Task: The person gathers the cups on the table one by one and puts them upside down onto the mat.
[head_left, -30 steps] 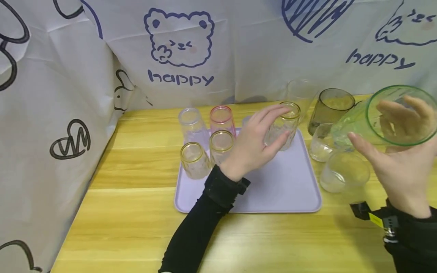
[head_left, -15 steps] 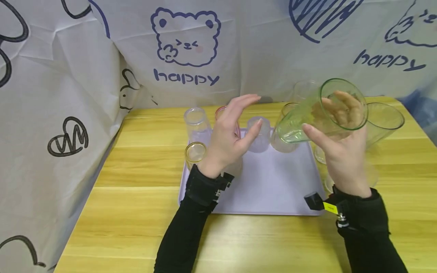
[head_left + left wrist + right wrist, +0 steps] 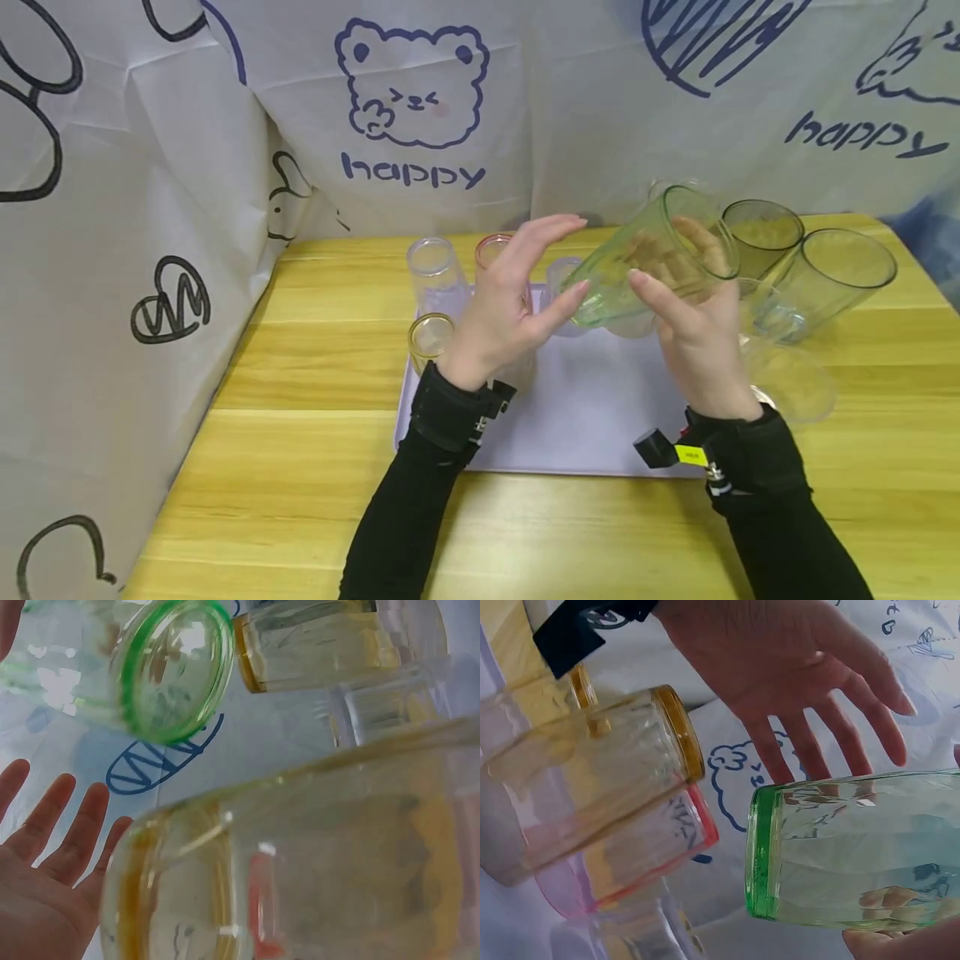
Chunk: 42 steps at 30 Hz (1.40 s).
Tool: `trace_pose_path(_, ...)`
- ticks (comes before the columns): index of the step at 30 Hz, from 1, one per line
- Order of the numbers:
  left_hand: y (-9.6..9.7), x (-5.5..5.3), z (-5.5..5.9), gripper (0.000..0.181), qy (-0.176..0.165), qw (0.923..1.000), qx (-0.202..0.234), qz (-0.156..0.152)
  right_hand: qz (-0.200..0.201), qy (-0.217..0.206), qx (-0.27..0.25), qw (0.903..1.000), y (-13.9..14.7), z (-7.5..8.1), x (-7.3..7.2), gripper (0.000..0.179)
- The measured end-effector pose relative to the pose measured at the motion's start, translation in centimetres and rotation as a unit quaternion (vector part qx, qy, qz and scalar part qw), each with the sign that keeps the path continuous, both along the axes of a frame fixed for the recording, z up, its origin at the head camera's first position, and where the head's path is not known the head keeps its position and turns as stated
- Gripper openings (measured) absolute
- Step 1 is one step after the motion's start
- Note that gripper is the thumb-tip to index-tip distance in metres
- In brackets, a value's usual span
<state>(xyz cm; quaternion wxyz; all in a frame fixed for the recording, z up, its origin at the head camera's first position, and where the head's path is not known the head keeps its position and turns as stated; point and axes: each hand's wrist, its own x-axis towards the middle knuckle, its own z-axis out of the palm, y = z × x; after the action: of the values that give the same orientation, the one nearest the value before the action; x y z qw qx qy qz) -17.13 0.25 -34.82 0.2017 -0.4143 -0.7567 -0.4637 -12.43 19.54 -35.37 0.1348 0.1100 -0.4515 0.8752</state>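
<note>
A green drinking glass (image 3: 637, 258) is held in my right hand (image 3: 701, 337), tilted above the tray, its mouth up to the right. Its thick green base (image 3: 763, 851) points towards my left hand (image 3: 498, 312). In the right wrist view, right-hand fingers (image 3: 892, 943) lie along the glass's side. My left hand has spread fingers and grips nothing; in the left wrist view its palm (image 3: 45, 900) faces the camera. Behind and beside it on the lilac tray (image 3: 592, 425) stand a clear glass (image 3: 433, 271), a pink-rimmed glass (image 3: 491, 247) and a yellow-rimmed glass (image 3: 432, 335).
At the tray's right stand a smoky brown glass (image 3: 763, 229), a tall clear glass (image 3: 843, 275) and a low clear glass (image 3: 802, 387). A frosted tumbler (image 3: 564, 275) sits at the tray's back. White cloth with drawings (image 3: 412, 92) hangs behind the wooden table (image 3: 300, 467).
My right hand has carried the green glass leftwards over the tray. The left hand has drawn back left from a yellow-rimmed glass at the tray's back right, and its fingers stay spread.
</note>
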Motion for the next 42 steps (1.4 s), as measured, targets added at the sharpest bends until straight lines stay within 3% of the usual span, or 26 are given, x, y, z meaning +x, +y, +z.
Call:
trace_pose_path(5,0.8,0.3,-0.4,0.057,-0.005,0.9995,-0.028,-0.014,0.016,-0.03,0.001,0.9994,-0.3,0.0,0.0,0.048)
trace_pose_path(11,1.3,0.6,-0.7,0.06,0.002,0.9984,-0.057,0.003,0.047,-0.05,-0.038,0.9969,-0.4,-0.2,0.0,0.045)
trace_pose_path(20,1.8,0.8,-1.3,0.067,-0.003,0.9982,-0.058,-0.011,0.113,-0.106,-0.118,0.9808,0.0,-0.6,0.5,0.055)
trace_pose_path(26,2.1,0.6,-1.4,0.072,0.005,0.9985,-0.053,-0.015,0.142,-0.105,-0.125,0.9763,0.2,-0.7,0.4,0.061)
trace_pose_path(42,1.9,0.3,-1.0,0.07,0.054,0.9983,-0.022,-0.005,0.149,-0.099,-0.139,0.9739,0.5,-0.3,0.2,0.07)
